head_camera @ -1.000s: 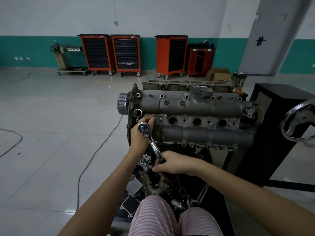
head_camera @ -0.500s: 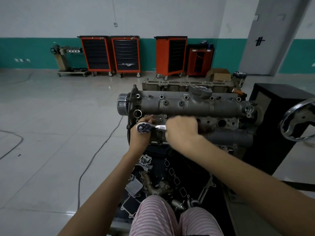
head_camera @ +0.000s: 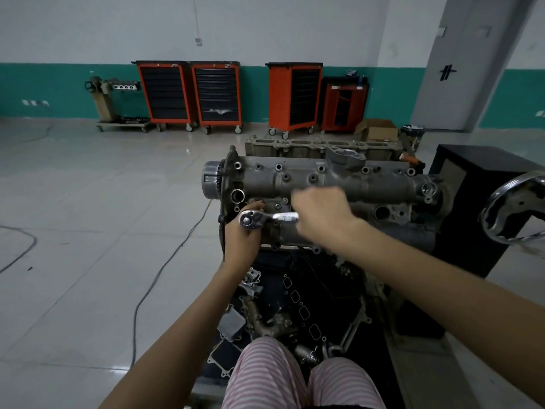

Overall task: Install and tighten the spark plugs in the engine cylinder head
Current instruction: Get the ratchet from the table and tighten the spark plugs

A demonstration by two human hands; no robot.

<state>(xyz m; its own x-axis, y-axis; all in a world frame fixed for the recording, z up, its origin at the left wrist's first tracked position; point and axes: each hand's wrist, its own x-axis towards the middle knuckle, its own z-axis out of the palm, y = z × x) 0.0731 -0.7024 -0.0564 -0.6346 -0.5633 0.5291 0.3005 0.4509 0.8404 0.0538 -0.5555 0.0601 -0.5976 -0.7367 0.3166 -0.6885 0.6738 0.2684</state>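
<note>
- Floor (head_camera: 73, 261) of pale glossy tiles fills the left of the frame; a dark cable (head_camera: 165, 267) lies across it.
- Orange tool carts (head_camera: 218, 95) stand at the green-banded wall, upper centre.
- Cylinder head (head_camera: 368, 184) sits in the centre.
- Left hand (head_camera: 241, 240) cups the ratchet (head_camera: 256, 220) head at the left end of the cylinder head.
- Right hand (head_camera: 321, 214) grips the ratchet handle.

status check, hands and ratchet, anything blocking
Left hand steadies the ratchet head at the leftmost plug hole. Right hand has its grip on the handle, blurred. Cylinder head: nothing in the way.
</note>
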